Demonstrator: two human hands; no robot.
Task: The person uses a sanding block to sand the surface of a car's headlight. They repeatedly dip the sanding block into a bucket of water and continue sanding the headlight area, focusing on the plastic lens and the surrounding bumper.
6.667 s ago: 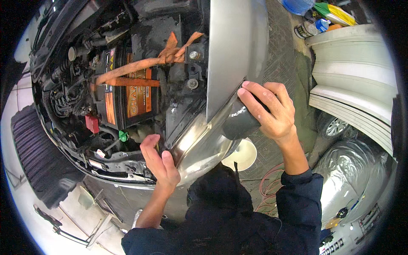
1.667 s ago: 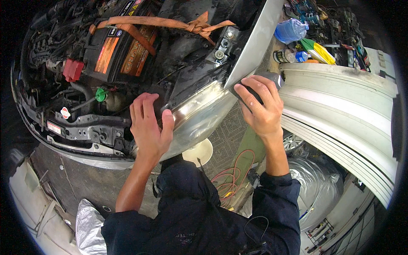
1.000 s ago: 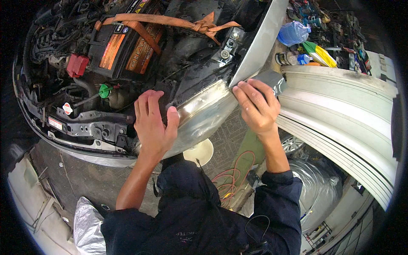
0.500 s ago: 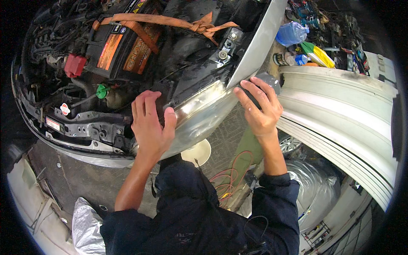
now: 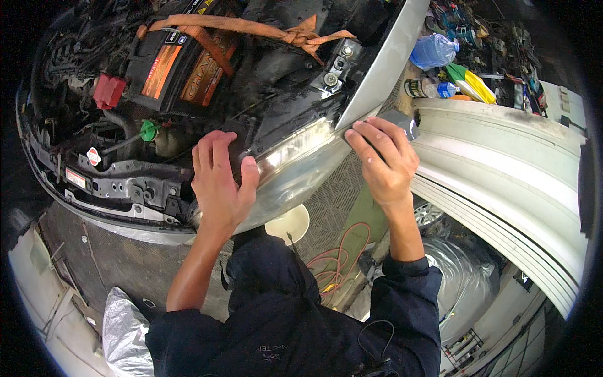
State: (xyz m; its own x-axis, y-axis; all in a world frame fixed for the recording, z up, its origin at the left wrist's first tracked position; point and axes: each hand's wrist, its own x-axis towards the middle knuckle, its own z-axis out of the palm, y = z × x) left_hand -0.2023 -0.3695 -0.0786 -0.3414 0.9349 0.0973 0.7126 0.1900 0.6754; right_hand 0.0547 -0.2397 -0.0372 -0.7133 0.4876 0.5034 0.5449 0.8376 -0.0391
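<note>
A car headlight (image 5: 286,169) with a clear lens sits at the front corner of an open engine bay. My left hand (image 5: 217,182) lies over its inner end, thumb on the lens and fingers on the black housing behind. My right hand (image 5: 383,160) presses on the headlight's outer end, where it meets the silver fender (image 5: 386,60). A grey block (image 5: 402,120) shows just behind my right fingers; whether I hold it I cannot tell.
A black and orange battery (image 5: 173,72) under an orange strap (image 5: 251,28) sits in the engine bay. A detached white bumper (image 5: 502,169) stands at the right. Bottles and clutter (image 5: 452,69) lie beyond it. An orange cable (image 5: 336,257) and a white disc (image 5: 290,223) lie on the floor.
Both hands have stayed on the headlight. My right hand slid slightly along its outer end by the fender. The view shifted a little.
</note>
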